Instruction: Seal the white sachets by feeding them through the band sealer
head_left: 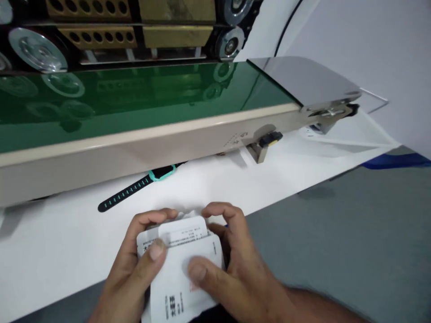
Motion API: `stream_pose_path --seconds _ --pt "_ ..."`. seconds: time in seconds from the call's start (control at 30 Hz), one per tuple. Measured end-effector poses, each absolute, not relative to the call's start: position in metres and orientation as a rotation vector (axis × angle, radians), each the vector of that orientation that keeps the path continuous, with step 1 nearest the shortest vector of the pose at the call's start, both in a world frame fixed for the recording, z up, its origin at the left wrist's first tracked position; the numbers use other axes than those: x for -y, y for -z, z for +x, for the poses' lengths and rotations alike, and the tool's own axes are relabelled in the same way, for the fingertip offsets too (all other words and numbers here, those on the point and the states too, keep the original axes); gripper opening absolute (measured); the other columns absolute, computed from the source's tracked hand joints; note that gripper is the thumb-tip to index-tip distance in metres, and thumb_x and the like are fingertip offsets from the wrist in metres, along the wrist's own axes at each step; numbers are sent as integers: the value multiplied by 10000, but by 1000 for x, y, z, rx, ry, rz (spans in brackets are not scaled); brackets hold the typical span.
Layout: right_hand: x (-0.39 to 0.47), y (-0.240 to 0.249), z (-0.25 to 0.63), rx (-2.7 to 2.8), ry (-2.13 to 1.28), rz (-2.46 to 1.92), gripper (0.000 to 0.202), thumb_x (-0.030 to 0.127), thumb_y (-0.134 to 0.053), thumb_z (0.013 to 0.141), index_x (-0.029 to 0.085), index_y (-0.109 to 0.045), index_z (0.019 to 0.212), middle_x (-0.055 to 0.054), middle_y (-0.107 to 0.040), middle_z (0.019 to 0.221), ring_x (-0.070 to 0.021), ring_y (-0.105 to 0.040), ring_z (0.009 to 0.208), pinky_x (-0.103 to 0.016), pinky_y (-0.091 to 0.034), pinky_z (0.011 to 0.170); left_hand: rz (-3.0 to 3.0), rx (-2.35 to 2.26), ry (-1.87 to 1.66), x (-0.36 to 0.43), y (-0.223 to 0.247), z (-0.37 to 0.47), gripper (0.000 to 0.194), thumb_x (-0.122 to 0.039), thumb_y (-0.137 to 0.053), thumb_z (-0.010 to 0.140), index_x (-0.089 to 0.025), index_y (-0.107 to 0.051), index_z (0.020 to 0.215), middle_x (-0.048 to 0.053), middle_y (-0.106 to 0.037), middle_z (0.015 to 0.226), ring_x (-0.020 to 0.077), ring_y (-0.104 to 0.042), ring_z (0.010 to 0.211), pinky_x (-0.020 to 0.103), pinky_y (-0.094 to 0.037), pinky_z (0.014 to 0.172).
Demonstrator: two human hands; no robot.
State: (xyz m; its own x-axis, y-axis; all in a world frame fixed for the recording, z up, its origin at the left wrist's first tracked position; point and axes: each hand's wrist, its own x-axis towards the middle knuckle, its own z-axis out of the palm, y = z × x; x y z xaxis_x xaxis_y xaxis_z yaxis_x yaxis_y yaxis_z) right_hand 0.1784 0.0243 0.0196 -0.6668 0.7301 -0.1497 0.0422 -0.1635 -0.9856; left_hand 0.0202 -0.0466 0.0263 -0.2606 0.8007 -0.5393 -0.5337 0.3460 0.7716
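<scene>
Both hands, left hand (134,264) and right hand (232,269), clamp a small white box (182,273) between them at the table's (60,251) near edge, thumbs pressed on its smooth printed card face. Its long axis runs away from the person, open flap end pointing toward the machine (151,134), a long beige body with glossy green belt. Something white, perhaps paper, shows inside. A black, teal-dotted watch strap (134,188) lies flat beyond.

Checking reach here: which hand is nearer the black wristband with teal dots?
Left. The left hand grips the white packet just below the wristband; the right hand holds the packet's far side, farther right.
</scene>
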Motion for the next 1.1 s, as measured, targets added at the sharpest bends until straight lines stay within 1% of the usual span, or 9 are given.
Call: stream_pose_path --seconds 0.07,0.13,0.27,0.37,0.5,0.67,0.83,0.93,1.1 --pt "-25 -19 169 1624 -1704 -949 427 394 -668 884 260 -346 1131 -45 -569 998 -154 -581 766 -281 -521 573 236 -1415 -1302 44 -30 24 326 -553 -623 837 -439 -573 1138 -71 -581 1304 85 -612 719 160 -511 570" --pt "-29 -20 161 1636 -1555 -991 339 426 -648 879 240 -408 1030 -44 -517 978 -164 -541 798 -296 -509 599 222 -1442 -1319 43 -32 27 398 -578 -646 815 -495 -563 1195 -74 -595 1299 53 -565 596 153 -444 450" --pt "-43 -28 154 1639 -1530 -989 264 442 -607 889 222 -480 961 -58 -478 1015 -180 -519 852 -269 -463 554 189 -1136 -1435 46 -28 28 819 -472 -890 578 -493 -519 1308 -10 -671 1247 244 -691 930 330 -594 744" --pt "-55 -35 154 1774 -1541 -948 205 413 -613 898 223 -552 944 -49 -494 1033 -189 -529 910 -265 -447 581 214 -955 -1411 48 -23 25 1037 -303 -956 482 -464 -462 1379 11 -681 1251 315 -666 1076 437 -574 907" --pt "-63 -36 152 1862 -1469 -918 162 382 -613 908 221 -627 896 -28 -508 976 -175 -533 886 -300 -450 675 400 -852 -1440 44 -17 18 922 -180 -903 550 -405 -486 1340 26 -628 1329 308 -632 1133 365 -580 871" --pt "-59 -22 140 1657 -1413 -1007 203 397 -591 912 203 -567 858 -32 -508 934 -161 -530 804 -299 -461 632 538 -957 -1266 40 -13 14 989 -134 -889 519 -369 -377 1332 44 -691 1081 266 -669 853 337 -564 636" --pt "-57 -21 142 1701 -1268 -938 232 413 -599 901 218 -473 905 -9 -510 866 -146 -496 720 -290 -451 600 314 -920 -1303 35 -19 19 558 -315 -752 757 -269 -455 1227 9 -674 814 125 -574 653 221 -441 564" --pt "-67 -38 154 1947 -1381 -883 277 399 -678 845 215 -477 894 20 -515 805 -129 -487 684 -264 -416 580 145 -838 -1287 33 -24 19 584 -237 -727 732 -286 -427 1230 -28 -642 738 104 -524 573 210 -371 504" --pt "-94 -67 175 2243 -1583 -912 301 400 -731 823 198 -507 817 34 -531 750 -109 -459 661 -219 -353 547 278 -889 -1207 30 -11 8 720 -226 -756 639 -338 -414 1262 -66 -629 671 115 -510 549 236 -396 553"
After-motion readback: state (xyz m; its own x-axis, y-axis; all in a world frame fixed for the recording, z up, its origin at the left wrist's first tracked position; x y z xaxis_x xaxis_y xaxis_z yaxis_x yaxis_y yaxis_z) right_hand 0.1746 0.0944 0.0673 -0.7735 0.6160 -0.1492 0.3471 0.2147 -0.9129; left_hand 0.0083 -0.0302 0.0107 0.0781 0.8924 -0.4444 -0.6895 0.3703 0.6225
